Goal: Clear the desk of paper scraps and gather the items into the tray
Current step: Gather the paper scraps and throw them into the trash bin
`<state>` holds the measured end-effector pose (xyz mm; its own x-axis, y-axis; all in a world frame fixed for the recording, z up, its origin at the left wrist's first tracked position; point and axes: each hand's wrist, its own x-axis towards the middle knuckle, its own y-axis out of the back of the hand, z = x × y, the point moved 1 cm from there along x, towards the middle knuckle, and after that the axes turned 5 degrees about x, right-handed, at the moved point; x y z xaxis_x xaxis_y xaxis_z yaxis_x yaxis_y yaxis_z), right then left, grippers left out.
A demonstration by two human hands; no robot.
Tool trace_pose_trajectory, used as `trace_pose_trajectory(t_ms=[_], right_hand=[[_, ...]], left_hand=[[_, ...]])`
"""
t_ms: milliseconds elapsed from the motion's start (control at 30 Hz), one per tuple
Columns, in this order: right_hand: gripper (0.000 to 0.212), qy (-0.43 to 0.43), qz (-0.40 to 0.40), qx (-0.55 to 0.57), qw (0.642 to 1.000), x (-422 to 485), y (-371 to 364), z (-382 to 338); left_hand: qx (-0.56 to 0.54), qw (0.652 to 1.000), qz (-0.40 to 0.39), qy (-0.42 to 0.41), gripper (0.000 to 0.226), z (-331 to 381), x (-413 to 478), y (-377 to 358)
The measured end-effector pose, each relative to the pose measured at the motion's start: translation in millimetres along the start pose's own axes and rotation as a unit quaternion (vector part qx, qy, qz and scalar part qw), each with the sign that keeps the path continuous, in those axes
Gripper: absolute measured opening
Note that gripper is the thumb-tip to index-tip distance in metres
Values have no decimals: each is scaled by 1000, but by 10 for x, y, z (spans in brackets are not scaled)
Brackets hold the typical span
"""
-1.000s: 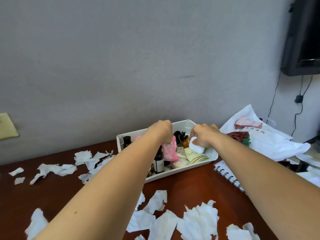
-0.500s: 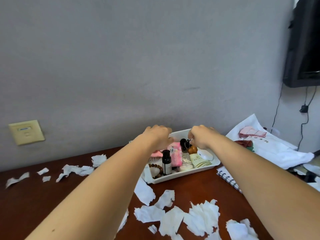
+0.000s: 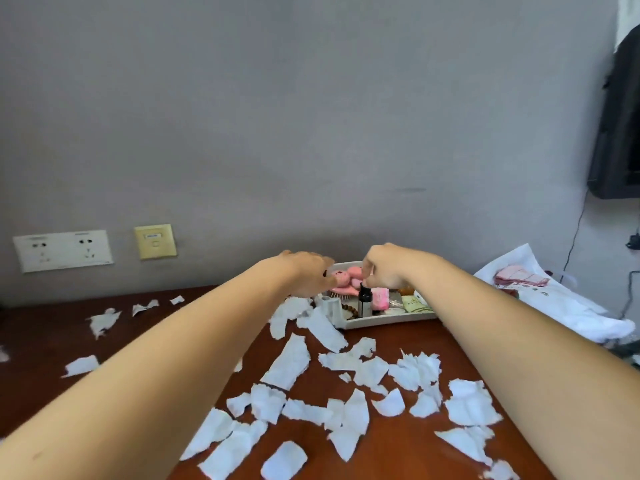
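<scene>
Your R hand [image 3: 386, 268] curls over tray [image 3: 391, 319], fingertips pinching cap of dark bottle [image 3: 364, 304] upright inside. L hand [image 3: 306, 275] at tray's left end; grip can't tell. Paper scraps [image 3: 291, 363] litter desk [image 3: 398, 455] in front of tray.

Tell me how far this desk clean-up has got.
Done: small items, among them a dark bottle and a pink packet, sit in the tray. In hand: both hands are at the tray, the right hand apparently pinching the bottle's cap, the left hand at its left end. Left: torn paper scraps cover much of the desk, so that clearing looks unstarted.
</scene>
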<state>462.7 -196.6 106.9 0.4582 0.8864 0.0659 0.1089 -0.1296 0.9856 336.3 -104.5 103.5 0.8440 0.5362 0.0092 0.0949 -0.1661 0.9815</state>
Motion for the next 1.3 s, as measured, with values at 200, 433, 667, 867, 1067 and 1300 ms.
trace_pose_trajectory(t_ms=[200, 433, 667, 867, 1067, 1300], right_hand=[[25, 50, -29, 4, 998, -477, -202, -414], [35, 90, -70, 36, 993, -1032, -557, -802], [43, 129, -82, 80, 985, -1539, -1145, -1055], [55, 150, -27, 48, 987, -1725, -1567, -1186], [60, 123, 2, 52, 991, -1627, -1738, -1218], [61, 112, -2, 70, 991, -1409, -1774, -1260]], left_hand=[[20, 1000, 1, -8, 59, -127, -822, -162], [12, 999, -24, 25, 61, -317, -1721, -435], [-47, 993, -51, 94, 62, -483, -2541, -984], [-63, 983, -18, 174, 64, -580, -2878, -1463], [-130, 966, 16, 224, 67, -530, -2797, -1663], [-166, 954, 26, 247, 70, -547, -2579, -1685]])
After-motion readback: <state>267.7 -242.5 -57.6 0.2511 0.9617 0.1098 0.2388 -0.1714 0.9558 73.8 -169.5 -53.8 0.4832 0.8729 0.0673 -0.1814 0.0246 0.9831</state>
